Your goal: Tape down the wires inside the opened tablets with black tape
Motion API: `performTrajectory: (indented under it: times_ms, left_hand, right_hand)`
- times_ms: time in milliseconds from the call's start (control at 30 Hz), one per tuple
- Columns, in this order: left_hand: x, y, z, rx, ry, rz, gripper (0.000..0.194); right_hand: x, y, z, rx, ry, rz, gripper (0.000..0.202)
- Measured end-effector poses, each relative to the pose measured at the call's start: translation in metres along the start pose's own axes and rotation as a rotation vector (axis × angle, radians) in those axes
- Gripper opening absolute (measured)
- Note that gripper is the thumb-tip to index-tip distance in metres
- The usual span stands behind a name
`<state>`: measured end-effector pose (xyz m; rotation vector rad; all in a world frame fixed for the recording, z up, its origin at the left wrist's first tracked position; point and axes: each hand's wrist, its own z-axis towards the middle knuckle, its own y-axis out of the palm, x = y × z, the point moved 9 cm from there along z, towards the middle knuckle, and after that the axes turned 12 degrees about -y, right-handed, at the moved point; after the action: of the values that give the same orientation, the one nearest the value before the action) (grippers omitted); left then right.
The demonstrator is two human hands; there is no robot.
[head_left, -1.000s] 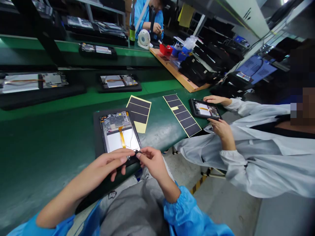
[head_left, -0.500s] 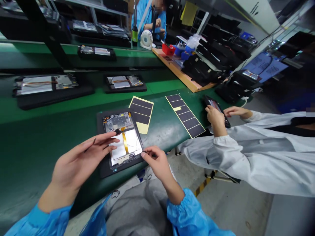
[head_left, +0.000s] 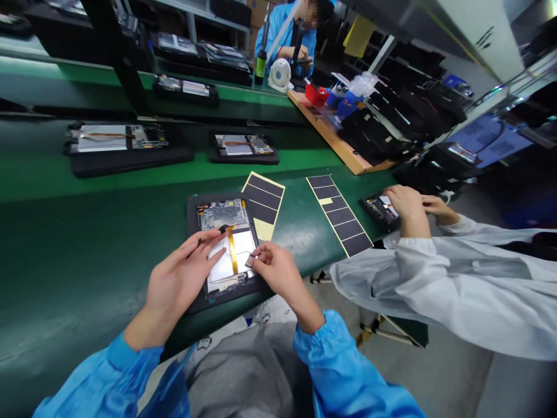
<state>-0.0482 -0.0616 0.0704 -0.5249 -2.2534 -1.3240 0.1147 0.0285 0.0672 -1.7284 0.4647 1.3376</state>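
An opened tablet (head_left: 220, 216), its circuit board and silvery battery showing, lies on a black pad (head_left: 192, 217). A yellow-brown ribbon cable (head_left: 234, 255) runs down the battery. Over the tablet's left side my left hand (head_left: 180, 273) has long, loosely bent fingers, with a thin dark tool, partly hidden, between them. Its index fingertip is at a small black piece (head_left: 224, 229) near the cable's top. On the right side, my right hand (head_left: 276, 267) pinches a small dark rectangular piece (head_left: 249, 260) between thumb and finger, above the battery's right edge.
Behind the tablet lies a yellow-backed sheet of black stickers (head_left: 263, 194); a longer sticker sheet (head_left: 342, 217) lies to the right. Opened tablets (head_left: 108, 139) rest on pads further back. At right, a co-worker's hands (head_left: 409, 206) handle another device (head_left: 380, 210).
My right hand has moved up and inward from the tablet's edge, showing a small dark piece in its pinch. My left hand has shifted right over the battery. The whole view has shifted slightly.
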Motion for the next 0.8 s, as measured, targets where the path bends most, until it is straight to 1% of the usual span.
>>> performTrajectory:
  times_ms: [33, 133, 267, 333, 400, 467, 500, 533, 567, 633, 667, 733, 800]
  left_hand:
    - [0.0, 0.001, 0.002, -0.009, 0.01, -0.008, 0.025]
    - [0.001, 0.004, 0.007, -0.041, 0.038, -0.006, 0.025]
    - [0.007, -0.001, 0.01, -0.005, 0.057, 0.027, 0.025]
    - [0.013, -0.003, 0.011, 0.021, 0.038, 0.018, 0.024]
    - [0.021, -0.002, 0.012, 0.043, 0.005, -0.007, 0.022]
    - [0.03, 0.002, 0.013, 0.07, -0.047, -0.021, 0.022]
    - [0.034, 0.005, 0.013, 0.085, -0.077, -0.021, 0.024]
    - [0.038, 0.01, 0.012, 0.096, -0.102, -0.015, 0.025]
    - [0.042, 0.016, 0.011, 0.098, -0.117, -0.008, 0.026]
    - [0.052, 0.029, 0.006, 0.087, -0.11, 0.001, 0.027]
    - [0.055, 0.035, 0.003, 0.077, -0.101, 0.006, 0.026]
    - [0.058, 0.045, -0.002, 0.061, -0.1, 0.017, 0.023]
    - [0.055, 0.05, -0.006, 0.054, -0.115, 0.02, 0.022]
  right_hand:
    - [-0.005, 0.003, 0.003, 0.001, -0.026, -0.035, 0.006]
    - [-0.018, 0.011, 0.01, 0.017, -0.106, -0.113, 0.01]
    - [-0.024, 0.013, 0.01, 0.025, -0.2, -0.122, 0.013]
    - [-0.024, 0.006, 0.005, 0.061, -0.224, -0.112, 0.018]
    - [-0.027, -0.008, -0.003, 0.161, -0.24, -0.121, 0.024]
    - [-0.038, -0.019, -0.01, 0.267, -0.3, -0.146, 0.027]
    - [-0.047, -0.02, -0.012, 0.281, -0.348, -0.156, 0.027]
    - [-0.056, -0.016, -0.012, 0.259, -0.398, -0.163, 0.026]
    - [-0.064, -0.009, -0.01, 0.204, -0.438, -0.173, 0.025]
    - [-0.074, 0.012, -0.001, 0.039, -0.45, -0.206, 0.027]
    - [-0.074, 0.022, 0.005, -0.038, -0.429, -0.221, 0.026]
    - [-0.071, 0.037, 0.016, -0.142, -0.361, -0.196, 0.017]
    - [-0.065, 0.048, 0.023, -0.194, -0.281, -0.04, 0.007]
